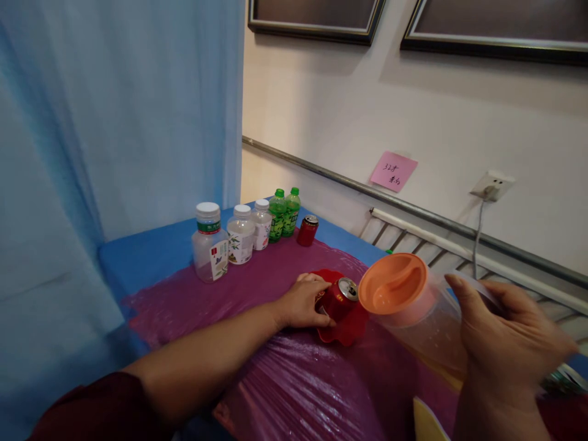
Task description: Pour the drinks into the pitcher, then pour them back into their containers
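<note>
My left hand [304, 301] is wrapped round a red drink can [337, 301], whose silver top with its opening faces up. The can leans a little and rests on or just above a red dish with a wavy rim [342, 334]. By its handle, my right hand [509, 337] grips a clear plastic pitcher [425, 334] tilted toward the can. The pitcher's orange lid [390, 285] sits close beside the can's top. Some yellowish liquid shows low in the pitcher. No stream of liquid can be made out between them.
Along the back of the purple plastic sheet [294, 373] stand white-capped jars [211, 245], two green bottles [285, 214] and another red can [307, 231]. A yellow-edged object [427, 419] lies at the front. A blue curtain [174, 104] hangs left; a radiator [436, 251] is behind.
</note>
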Action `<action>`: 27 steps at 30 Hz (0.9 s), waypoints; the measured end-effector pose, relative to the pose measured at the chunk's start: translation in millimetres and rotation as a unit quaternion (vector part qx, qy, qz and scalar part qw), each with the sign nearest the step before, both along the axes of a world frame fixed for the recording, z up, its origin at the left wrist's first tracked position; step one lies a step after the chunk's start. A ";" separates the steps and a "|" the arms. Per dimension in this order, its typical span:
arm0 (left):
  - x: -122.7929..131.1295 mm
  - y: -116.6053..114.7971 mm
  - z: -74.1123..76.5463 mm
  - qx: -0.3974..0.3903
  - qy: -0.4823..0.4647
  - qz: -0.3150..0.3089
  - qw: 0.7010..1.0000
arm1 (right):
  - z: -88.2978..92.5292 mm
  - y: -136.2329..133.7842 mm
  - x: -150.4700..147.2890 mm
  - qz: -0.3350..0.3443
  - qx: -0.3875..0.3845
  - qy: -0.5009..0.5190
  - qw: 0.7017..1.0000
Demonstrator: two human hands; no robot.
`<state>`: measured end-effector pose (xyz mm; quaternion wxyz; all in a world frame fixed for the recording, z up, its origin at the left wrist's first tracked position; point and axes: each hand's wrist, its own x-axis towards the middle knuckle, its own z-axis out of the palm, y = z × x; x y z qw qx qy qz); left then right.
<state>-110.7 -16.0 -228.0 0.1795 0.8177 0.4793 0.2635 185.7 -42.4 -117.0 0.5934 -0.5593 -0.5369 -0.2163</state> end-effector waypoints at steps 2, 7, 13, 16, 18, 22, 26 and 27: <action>0.0 -0.5 0.3 0.000 -0.004 -0.001 1.000 | 0.1 0.0 0.2 -0.001 -0.004 -0.002 1.000; 0.1 -1.4 1.5 -0.001 -0.006 0.000 1.000 | 0.8 0.3 -0.7 0.000 -0.005 0.001 1.000; 0.4 -1.3 2.7 -0.001 0.000 0.000 1.000 | 1.9 -1.0 -2.1 0.004 0.004 0.000 1.000; 0.2 -1.3 2.9 -0.004 0.001 0.000 1.000 | 1.0 0.1 -1.2 0.003 0.000 0.003 1.000; 0.0 -1.3 3.1 -0.005 -0.001 0.000 1.000 | -0.6 2.1 0.1 0.001 -0.005 0.009 1.000; -0.1 -1.2 2.7 -0.008 -0.005 0.000 1.000 | -4.0 6.3 3.0 -0.005 -0.012 0.016 1.000; -0.1 -0.7 1.8 -0.005 -0.009 -0.003 1.000 | -4.0 6.5 3.1 -0.006 -0.012 0.010 1.000; -0.2 -0.6 1.6 -0.004 -0.010 -0.003 1.000 | -3.6 5.9 2.5 -0.005 -0.012 0.009 1.000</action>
